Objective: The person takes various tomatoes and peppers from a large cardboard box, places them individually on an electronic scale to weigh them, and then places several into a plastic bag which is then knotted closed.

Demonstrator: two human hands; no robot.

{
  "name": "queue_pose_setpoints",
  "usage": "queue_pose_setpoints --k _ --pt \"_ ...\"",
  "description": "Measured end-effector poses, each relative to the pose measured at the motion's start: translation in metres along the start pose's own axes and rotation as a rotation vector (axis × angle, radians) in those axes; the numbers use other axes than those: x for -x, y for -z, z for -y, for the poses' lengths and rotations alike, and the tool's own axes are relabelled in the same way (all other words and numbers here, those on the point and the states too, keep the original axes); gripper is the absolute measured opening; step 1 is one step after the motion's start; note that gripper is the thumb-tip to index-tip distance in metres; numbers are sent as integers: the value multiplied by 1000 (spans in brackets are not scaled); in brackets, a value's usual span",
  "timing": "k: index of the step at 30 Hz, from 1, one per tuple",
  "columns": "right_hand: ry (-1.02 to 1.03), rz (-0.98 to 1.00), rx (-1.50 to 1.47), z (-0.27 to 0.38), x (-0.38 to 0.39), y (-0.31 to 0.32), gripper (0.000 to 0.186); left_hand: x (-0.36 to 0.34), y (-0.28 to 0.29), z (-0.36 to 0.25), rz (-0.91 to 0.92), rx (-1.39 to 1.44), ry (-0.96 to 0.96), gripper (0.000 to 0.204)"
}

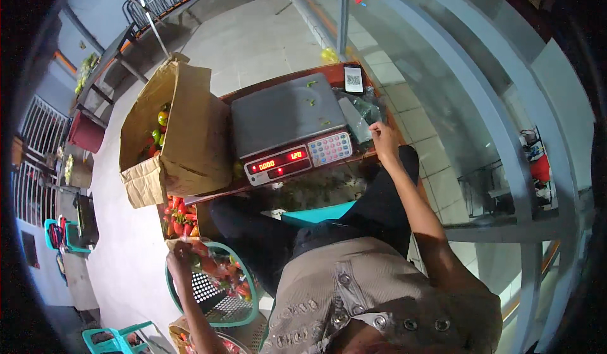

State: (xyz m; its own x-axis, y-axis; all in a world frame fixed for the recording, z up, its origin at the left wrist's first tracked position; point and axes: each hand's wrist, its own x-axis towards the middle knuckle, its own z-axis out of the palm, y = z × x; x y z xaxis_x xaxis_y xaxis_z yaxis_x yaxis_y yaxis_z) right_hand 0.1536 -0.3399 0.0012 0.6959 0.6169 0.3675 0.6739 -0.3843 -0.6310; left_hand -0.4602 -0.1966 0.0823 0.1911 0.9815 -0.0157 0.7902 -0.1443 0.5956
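My left hand (181, 257) is closed on a clear plastic bag of red peppers (212, 262), over the rim of a green plastic basket (251, 310). More red and green peppers show inside the basket. On the right, my right hand (384, 141) pinches at the edge of clear plastic bags (360, 119) lying beside a digital scale (278, 114). The scale's grey pan bears only a few small green scraps, and its red display is lit.
An open cardboard box (193, 126) with red and green peppers stands left of the scale. Below it are more red peppers (179, 218). A card with a square code (353, 79) lies at the table's far right corner. Glass panels with grey frames (468, 44) rise on the right.
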Motion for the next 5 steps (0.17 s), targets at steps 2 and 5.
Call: queue_pose_setpoints --k 2,5 --pt "61 -23 168 -27 -9 -17 11 6 -16 28 -61 -337 -11 14" --pt "-5 126 283 -15 -24 -48 35 22 -42 103 -82 -563 264 44"
